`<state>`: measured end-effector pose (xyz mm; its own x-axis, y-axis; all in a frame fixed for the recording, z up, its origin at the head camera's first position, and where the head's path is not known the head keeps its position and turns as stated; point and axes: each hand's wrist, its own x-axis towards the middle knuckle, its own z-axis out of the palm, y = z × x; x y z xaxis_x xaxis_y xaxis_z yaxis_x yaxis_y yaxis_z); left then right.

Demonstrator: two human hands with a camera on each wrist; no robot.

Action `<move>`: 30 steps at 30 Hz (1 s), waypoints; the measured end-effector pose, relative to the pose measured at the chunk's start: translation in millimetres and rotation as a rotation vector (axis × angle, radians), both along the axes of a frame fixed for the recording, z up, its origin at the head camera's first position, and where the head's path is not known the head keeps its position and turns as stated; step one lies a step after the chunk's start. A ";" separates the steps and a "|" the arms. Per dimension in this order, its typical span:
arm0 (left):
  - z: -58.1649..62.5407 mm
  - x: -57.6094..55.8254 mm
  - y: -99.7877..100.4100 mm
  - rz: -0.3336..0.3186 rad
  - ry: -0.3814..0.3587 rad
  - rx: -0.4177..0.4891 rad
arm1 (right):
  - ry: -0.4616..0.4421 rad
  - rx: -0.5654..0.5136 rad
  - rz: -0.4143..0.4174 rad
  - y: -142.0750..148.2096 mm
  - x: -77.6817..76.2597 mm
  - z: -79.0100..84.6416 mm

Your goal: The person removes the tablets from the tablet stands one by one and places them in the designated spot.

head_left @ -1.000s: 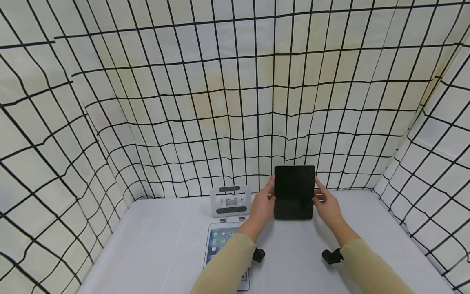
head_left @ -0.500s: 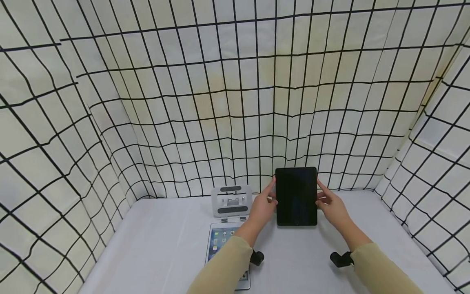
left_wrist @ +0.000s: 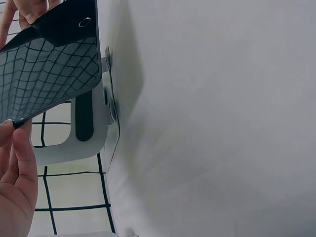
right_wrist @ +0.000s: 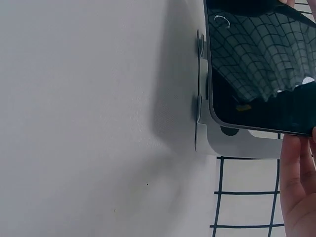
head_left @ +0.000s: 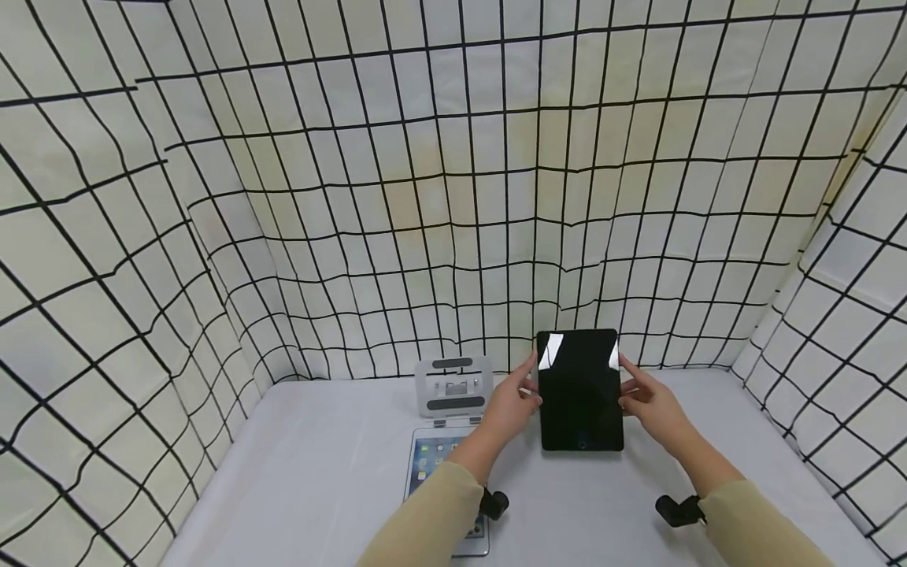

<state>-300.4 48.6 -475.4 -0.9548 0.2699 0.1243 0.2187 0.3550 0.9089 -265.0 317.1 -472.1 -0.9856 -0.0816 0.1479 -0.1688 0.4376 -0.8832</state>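
Note:
Both hands hold a black tablet (head_left: 579, 398) by its two side edges, its dark screen facing me and its round button at the bottom. My left hand (head_left: 512, 405) pinches the left edge between thumb and fingers. On the opposite edge, the right hand (head_left: 653, 405) grips in the same way. Both wrist views show a light grey tablet stand (left_wrist: 91, 145) with a dark pad just behind the tablet. From the head, that stand is hidden by the tablet. Whether tablet and stand touch, I cannot tell.
Left of the tablet, a second grey stand (head_left: 454, 386) with two dark pads stands upright. In front of it lies a white tablet (head_left: 425, 457) with a lit screen, partly covered by my left sleeve. White cloth with a black grid (head_left: 482, 197) walls the table.
The black tablet has come lower and nearer to me, showing more of its screen, with bright reflections near its top. Both hands moved with it, keeping their hold.

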 end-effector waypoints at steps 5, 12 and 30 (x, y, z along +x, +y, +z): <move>3.7 9.3 -2.4 -0.021 -0.067 0.059 | -0.027 -0.010 0.028 3.0 6.6 2.8; 1.4 18.7 -6.2 -0.048 -0.117 0.097 | -0.076 -0.029 0.069 6.4 16.2 1.7; -5.6 46.6 -8.5 -0.061 -0.200 0.154 | -0.199 -0.086 0.119 7.0 39.5 -6.9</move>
<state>-253.7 40.1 -481.0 -0.9469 0.3208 -0.0218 0.0456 0.2010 0.9785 -225.5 324.1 -479.1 -0.9803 -0.1939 -0.0364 -0.0338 0.3466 -0.9374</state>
